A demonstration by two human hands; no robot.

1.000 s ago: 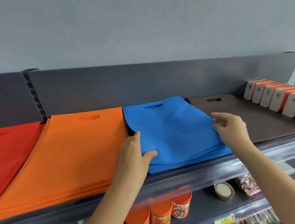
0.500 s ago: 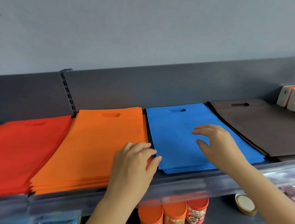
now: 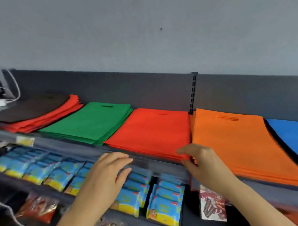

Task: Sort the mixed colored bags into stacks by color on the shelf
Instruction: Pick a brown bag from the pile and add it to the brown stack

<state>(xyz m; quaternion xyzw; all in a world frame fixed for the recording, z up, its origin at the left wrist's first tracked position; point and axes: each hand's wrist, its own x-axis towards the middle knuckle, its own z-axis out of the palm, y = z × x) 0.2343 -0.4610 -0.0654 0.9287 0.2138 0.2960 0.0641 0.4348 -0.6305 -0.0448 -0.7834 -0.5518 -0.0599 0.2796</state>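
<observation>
5 bag stacks (image 3: 153, 131) and 2 hands (image 3: 106, 177).

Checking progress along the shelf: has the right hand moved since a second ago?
Yes. The right hand went left: off the blue stack, past the orange stack, to the front right corner of the red stack beside it.

Left hand (image 3: 109, 170) stretched forward, fingers (image 3: 120, 158) loosely extended, right hand (image 3: 205, 162) raised, thumb and fingers parted

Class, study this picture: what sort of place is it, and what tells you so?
Most likely a small shop. Flat stacks of coloured bags lie on a metal display shelf, a label sits on its edge, and rows of blue snack packets sit underneath.
</observation>
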